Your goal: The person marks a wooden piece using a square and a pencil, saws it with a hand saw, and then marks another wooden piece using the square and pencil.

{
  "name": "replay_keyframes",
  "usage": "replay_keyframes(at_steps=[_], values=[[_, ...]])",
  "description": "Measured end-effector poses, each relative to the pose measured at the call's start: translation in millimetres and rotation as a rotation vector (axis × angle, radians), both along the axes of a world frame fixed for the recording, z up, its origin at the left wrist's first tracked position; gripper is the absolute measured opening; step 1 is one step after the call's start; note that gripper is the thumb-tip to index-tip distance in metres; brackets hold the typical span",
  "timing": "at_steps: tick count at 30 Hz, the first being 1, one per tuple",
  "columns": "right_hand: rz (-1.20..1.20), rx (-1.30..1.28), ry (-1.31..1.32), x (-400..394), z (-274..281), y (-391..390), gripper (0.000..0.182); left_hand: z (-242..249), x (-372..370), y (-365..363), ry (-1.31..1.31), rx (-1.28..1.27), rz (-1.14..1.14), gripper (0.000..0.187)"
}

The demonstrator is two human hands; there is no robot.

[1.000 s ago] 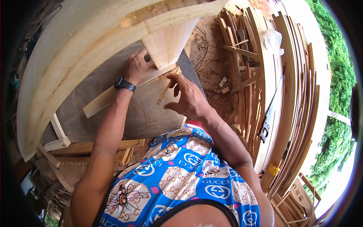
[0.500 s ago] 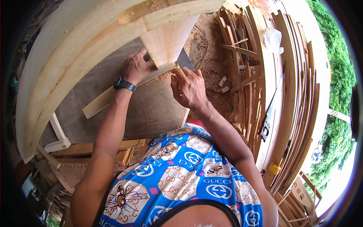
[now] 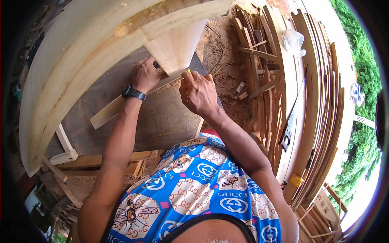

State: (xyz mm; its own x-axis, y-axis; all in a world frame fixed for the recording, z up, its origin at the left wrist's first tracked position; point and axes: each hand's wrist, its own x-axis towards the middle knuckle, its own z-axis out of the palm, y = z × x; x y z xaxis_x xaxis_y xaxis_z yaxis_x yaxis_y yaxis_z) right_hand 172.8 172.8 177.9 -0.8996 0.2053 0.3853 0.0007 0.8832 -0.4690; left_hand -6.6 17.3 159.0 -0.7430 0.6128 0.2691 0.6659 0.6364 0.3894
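Observation:
My right hand point(image 3: 198, 92) is closed round a yellow pencil point(image 3: 189, 70), whose end shows at the lower corner of an upright wooden board point(image 3: 176, 46). A thin wooden strip point(image 3: 107, 115) lies on the dark tabletop point(image 3: 156, 117) and runs under my left wrist toward the board's lower edge. My left hand point(image 3: 147, 75), with a black watch on the wrist, is bent beside the board, near a small dark object point(image 3: 156, 65). Its fingertips are hidden, so its grip cannot be made out. A large curved wooden beam point(image 3: 69, 60) arches over the left side.
Long planks point(image 3: 314, 101) are stacked on the right, with a handsaw point(image 3: 287, 135), a clear plastic bag point(image 3: 292, 42) and a yellow object point(image 3: 296, 180) on them. A white wooden frame piece point(image 3: 65, 143) is at the left. Sawdust and a cable lie on the ground beyond the table.
My right hand has shifted slightly left with the pencil, along the board's lower corner. The view has moved a little; my left hand keeps its place beside the board.

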Motion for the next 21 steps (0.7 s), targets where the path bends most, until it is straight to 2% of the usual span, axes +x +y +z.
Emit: replay_keyframes(at_steps=[6, 8, 9, 11, 15, 18, 20, 21], values=[[-0.055, -0.02, -0.082, -2, 15, -8, 0.016, -22, -11, -3, -0.01, 0.012, -0.003, 0.081], [-0.043, -0.018, -0.32, 2, 27, -9, 0.013, -15, -10, -2, 0.049, -0.026, -0.012, 0.079], [-0.047, -0.018, -0.32, 5, 26, -9, 0.013, -11, -9, -2, 0.048, -0.025, -0.015, 0.079], [-0.033, -0.003, -0.1, 8, 20, -6, 0.011, 1, -5, 1, -0.04, -0.045, 0.012, 0.084], [-0.031, -0.038, -0.03, 1, 10, -4, 0.012, -14, -13, -2, -0.006, -0.013, 0.006, 0.088], [-0.021, -0.069, -0.028, -5, 6, 0, 0.012, -5, -10, 2, -0.014, -0.077, 0.019, 0.088], [-0.044, -0.051, -0.005, -6, 10, -2, 0.014, 4, -4, 5, -0.022, -0.125, 0.053, 0.038], [-0.047, -0.05, -0.004, -4, 14, 0, 0.014, 5, -4, 6, -0.02, -0.123, 0.05, 0.038]])
